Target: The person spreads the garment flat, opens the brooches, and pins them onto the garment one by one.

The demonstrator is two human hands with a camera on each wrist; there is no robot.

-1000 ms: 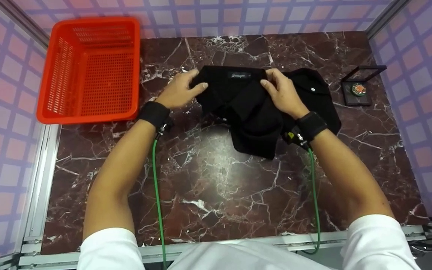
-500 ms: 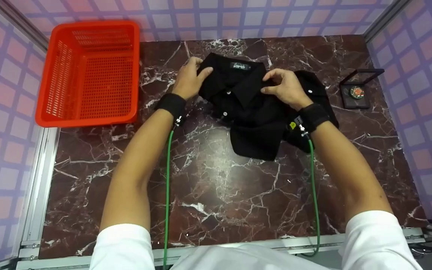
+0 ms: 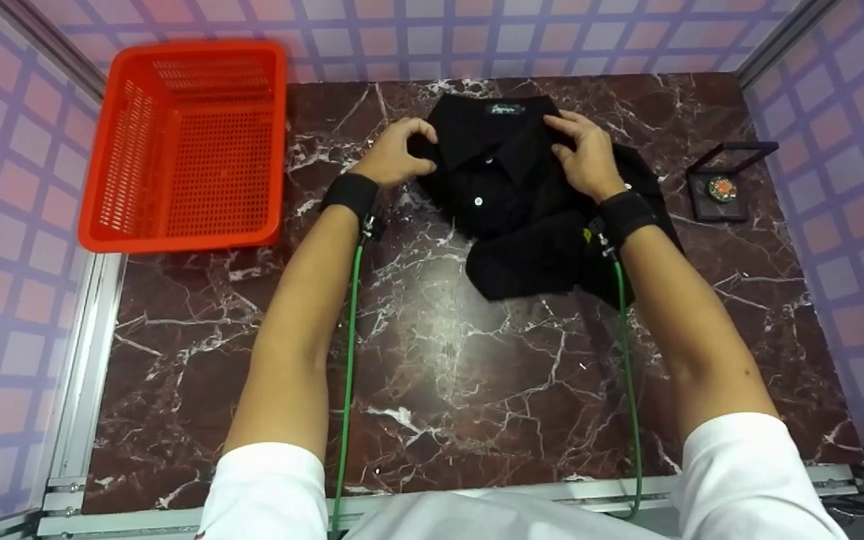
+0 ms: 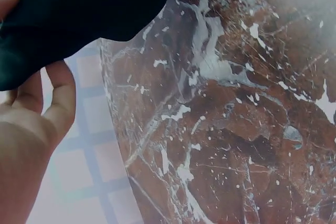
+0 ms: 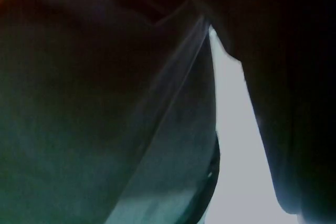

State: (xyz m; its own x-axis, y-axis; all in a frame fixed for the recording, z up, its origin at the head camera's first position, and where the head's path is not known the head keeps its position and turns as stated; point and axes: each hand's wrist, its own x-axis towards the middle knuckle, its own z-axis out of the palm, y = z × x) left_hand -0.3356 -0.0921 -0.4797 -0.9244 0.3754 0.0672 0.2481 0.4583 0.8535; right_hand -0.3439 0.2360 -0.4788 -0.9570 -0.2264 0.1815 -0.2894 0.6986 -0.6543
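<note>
The fingers (image 3: 418, 129) of the left hand (image 3: 394, 156) are curled and pinch the left shoulder of the black shirt (image 3: 511, 187), and the fingers of the right hand (image 3: 588, 154) are also bent and grip the cloth at the right shoulder, just beside the collar. The shirt lies crumpled on the far middle part of the table (image 3: 432, 360), with its collar and label turned to the far edge and 2 white buttons showing on the front.

It looks soft and light, with no stiffness, so I judge it will sag and fold wherever it is not supported. The cloth is probably not slippery and not fragile, but the loose lower part can drag on the marble. The 2 shoulder seams near the collar seem the best places to take hold, because from there the body hangs evenly.

In the left wrist view the dark cloth (image 4: 79, 9) is between thumb and fingers. The right wrist view is almost all dark cloth.

To the left stands a red basket (image 3: 184, 142), apart from the shirt. Well to the right is a small black frame (image 3: 724, 187) with a round thing inside.
</note>
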